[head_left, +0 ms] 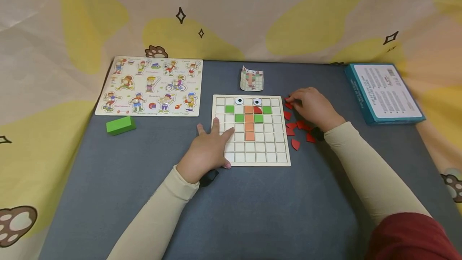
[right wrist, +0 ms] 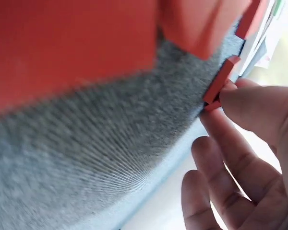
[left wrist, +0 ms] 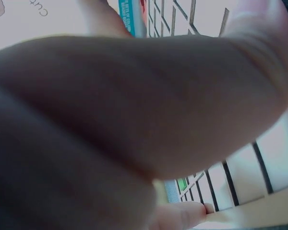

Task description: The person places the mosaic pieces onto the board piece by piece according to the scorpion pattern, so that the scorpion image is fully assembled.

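Note:
A white grid board (head_left: 260,157) lies flat on the table. It carries orange squares (head_left: 249,127), green squares (head_left: 258,118), two eye tiles (head_left: 257,102) and one red quarter-circle tile (head_left: 257,110). My left hand (head_left: 206,151) rests with spread fingers on the board's left edge; its thumb lies at the lower rim. Beside the upper right corner, my right hand (head_left: 315,106) pinches a red tile (right wrist: 222,80) between thumb and index finger. Just below it, loose red tiles (head_left: 295,144) are scattered along the board's right side.
Behind the board stands a small curled pattern card (head_left: 252,80). A picture puzzle board (head_left: 148,87) lies at the back left, with a green block (head_left: 120,125) in front of it. At the back right is a blue box (head_left: 386,93). Patterned cloth (head_left: 231,19) hangs behind the table.

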The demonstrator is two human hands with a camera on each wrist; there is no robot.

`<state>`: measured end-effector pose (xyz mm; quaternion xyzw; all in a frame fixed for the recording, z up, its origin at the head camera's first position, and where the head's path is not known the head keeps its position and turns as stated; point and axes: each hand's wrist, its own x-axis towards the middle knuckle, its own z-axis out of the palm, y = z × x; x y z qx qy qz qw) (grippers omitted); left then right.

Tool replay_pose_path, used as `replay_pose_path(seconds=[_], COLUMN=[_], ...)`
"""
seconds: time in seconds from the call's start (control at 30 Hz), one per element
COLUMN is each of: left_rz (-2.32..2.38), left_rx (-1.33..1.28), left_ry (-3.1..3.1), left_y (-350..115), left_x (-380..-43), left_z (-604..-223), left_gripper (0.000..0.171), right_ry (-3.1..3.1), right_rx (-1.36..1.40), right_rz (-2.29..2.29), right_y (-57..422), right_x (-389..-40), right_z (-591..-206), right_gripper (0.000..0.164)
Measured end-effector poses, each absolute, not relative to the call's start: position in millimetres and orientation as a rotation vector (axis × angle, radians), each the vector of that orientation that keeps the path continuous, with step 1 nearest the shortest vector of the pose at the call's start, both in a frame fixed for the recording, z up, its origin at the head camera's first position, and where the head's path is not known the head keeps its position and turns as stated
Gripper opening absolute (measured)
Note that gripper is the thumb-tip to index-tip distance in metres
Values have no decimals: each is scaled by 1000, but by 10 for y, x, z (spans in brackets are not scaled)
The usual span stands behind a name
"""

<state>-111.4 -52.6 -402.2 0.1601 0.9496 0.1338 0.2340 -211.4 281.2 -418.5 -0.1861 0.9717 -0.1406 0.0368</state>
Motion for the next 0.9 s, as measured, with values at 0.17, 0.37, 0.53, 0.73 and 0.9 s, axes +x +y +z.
replay_pose_path(seconds=[0.17,0.37,0.53,0.73,0.9], left_rz=[371,371,379,376,379], left_rx=[431,433,431,420,425], left_ry=[2598,2601,2600,2594,2595], left_y=[-519,-518,-521,-528,-529], left_x=[-1117,-1117,-1117,-1123,-1133], left_z=[-4008,-4021,-4033,-4040,-4041], left_gripper=[108,108,108,108,109], right_ry=[3008,3007,3026,3059,3051], right_rx=[-559,-465,-433,-433,-457], right_rz=[-440,-438,-455,-459,-499], right_y=[2820,2828,2837,2809,2627], right_x=[-2119,-2095,-2067,-2019,-1927], right_z=[-4204,-4212,-4208,-4168,-4066], right_gripper=[19,20,24,24,21])
